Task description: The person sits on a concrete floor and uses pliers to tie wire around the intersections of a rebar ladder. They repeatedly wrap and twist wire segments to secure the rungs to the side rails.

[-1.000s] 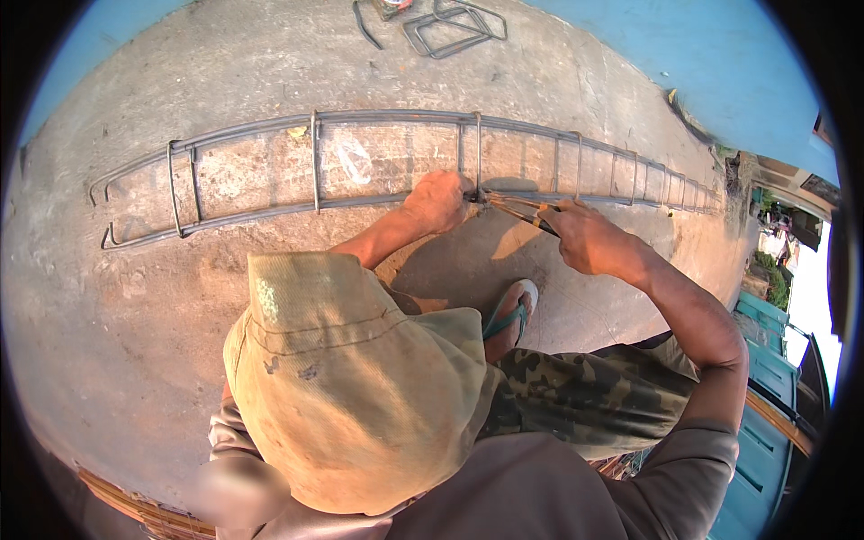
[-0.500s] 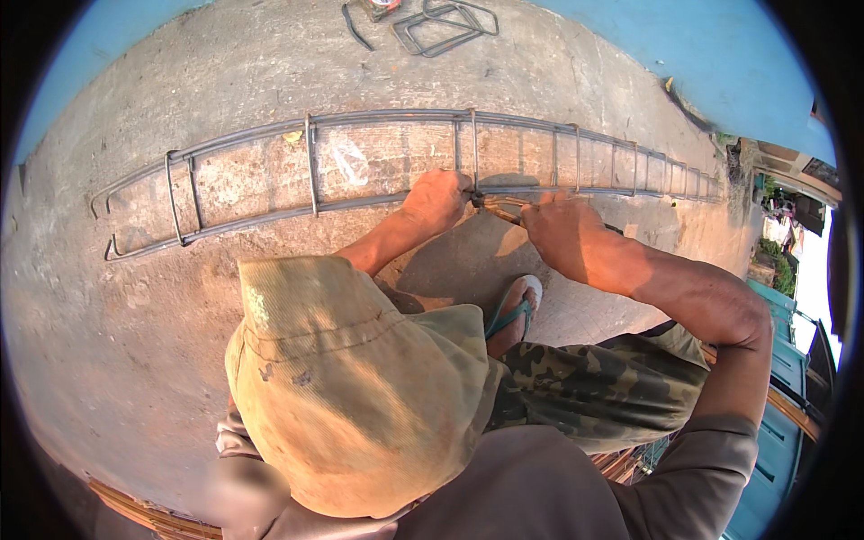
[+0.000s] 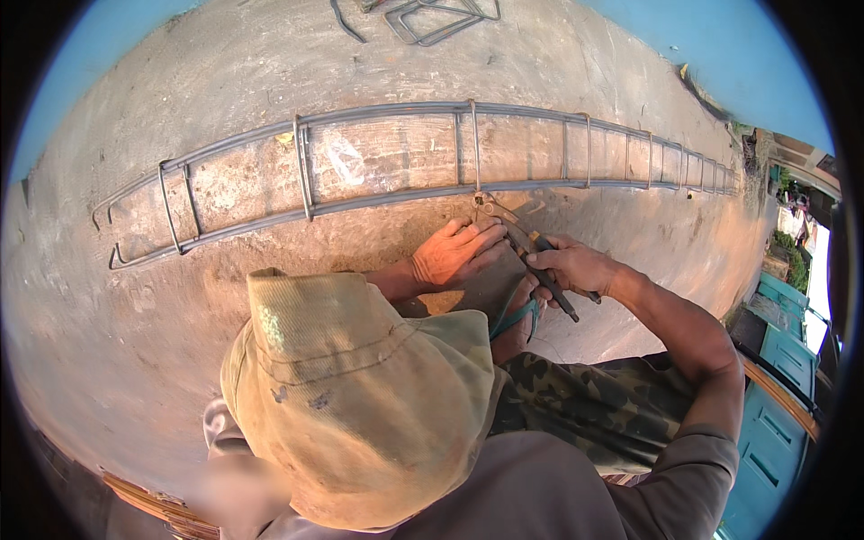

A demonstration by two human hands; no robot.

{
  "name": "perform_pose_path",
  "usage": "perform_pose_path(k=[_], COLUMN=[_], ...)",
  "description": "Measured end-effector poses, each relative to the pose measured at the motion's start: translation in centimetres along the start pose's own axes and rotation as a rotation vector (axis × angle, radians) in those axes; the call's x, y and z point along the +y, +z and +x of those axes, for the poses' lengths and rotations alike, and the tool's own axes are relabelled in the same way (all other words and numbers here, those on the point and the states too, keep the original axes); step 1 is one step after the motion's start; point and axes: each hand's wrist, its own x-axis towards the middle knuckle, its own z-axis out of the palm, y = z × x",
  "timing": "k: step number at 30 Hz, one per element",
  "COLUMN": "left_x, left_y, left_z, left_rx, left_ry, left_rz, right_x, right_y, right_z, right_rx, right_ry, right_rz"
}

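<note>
A long cage of grey steel bars (image 3: 369,200) with bent stirrups (image 3: 303,166) lies across the ground before me. My right hand (image 3: 576,265) grips the dark handles of a pair of pincers (image 3: 545,256), and their jaws are at the near bar beside a stirrup's lower corner. Bent at the knuckles, my left hand (image 3: 459,254) is just left of the pincers and below that joint. Its fingers are pressed together near a thin bit of wire (image 3: 477,214); what they pinch is too small to make out.
Several bent steel stirrups (image 3: 436,20) and a short curved rod (image 3: 346,22) lie on the concrete (image 3: 225,108) beyond the cage. My sandalled foot (image 3: 515,319) is just below the hands. Teal panels (image 3: 776,432) stand at the right, and long brown rods (image 3: 153,504) lie at the lower left.
Both hands have come down toward me, the left one away from the bar joint. The pincers have swung from lying almost level to slanting down to the right. The view has shifted slightly.
</note>
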Motion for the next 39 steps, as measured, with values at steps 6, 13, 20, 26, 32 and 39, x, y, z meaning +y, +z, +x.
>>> perform_pose_path(k=[6,13,20,26,32,39], left_x=[0.3,-0.2,-0.7,1.2,-0.7,1.3], left_y=[-0.2,0.7,0.5,2.2,1.7,2.7], left_z=[5.0,10.9,11.6,9.8,13.3,10.0], left_rx=[0.185,-0.172,-0.261,-0.037,-0.559,-0.041], left_ry=[0.022,-0.334,-0.415,-0.046,-0.345,-0.01], left_rz=[-0.034,-0.222,-0.349,-0.103,-0.421,-0.034], right_x=[-2.1,-6.4,-2.3,-1.3,0.0,2.4], right_y=[-1.8,-0.7,-2.6,-1.4,-1.7,-2.6], right_z=[-0.3,-4.5,-3.7,-3.8,-4.8,-3.8], right_rx=[-0.148,0.424,0.536,0.028,0.718,0.024], right_ry=[0.067,-0.386,-0.393,0.151,-0.507,-0.002], right_rz=[0.118,-1.464,-1.701,-0.29,-1.585,-0.186])
